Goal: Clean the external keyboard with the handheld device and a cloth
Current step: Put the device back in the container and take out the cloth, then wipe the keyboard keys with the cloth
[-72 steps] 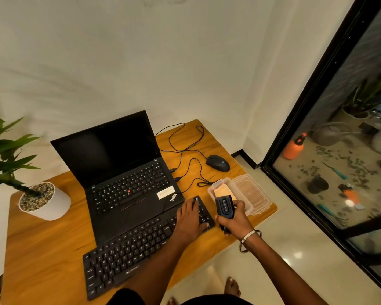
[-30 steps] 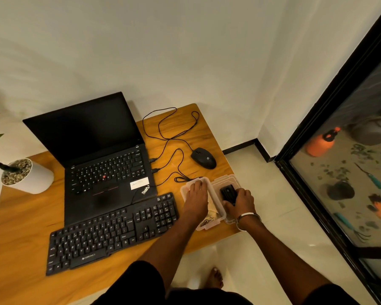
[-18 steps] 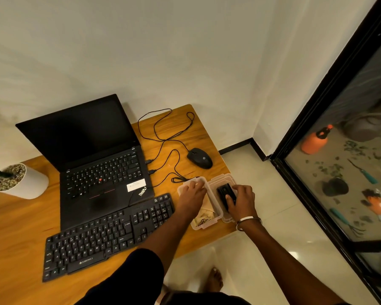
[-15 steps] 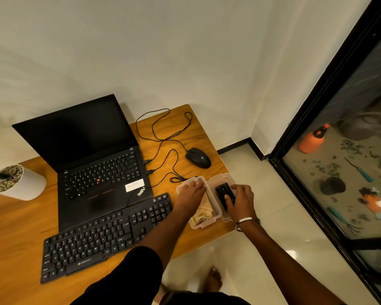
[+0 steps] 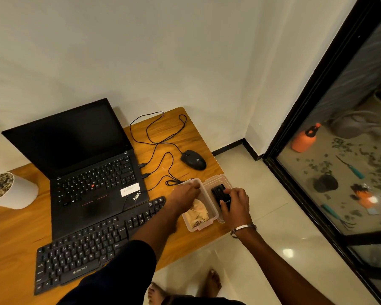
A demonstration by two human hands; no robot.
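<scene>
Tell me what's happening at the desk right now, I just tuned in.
A person stands at the wooden desk. Their right hand rests on the black handheld device, which lies on the clear lid near the desk's right edge. Their left hand reaches into the clear container beside it, at the beige cloth. The external keyboard lies untouched in front of the open laptop, so the cloth step looks about to begin.

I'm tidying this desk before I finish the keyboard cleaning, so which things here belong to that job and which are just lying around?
Part of the job:
external keyboard
handheld device, under the right hand
cloth in the clear box, where the left hand reaches

Just lying about:
laptop
mouse
white plant pot
</scene>
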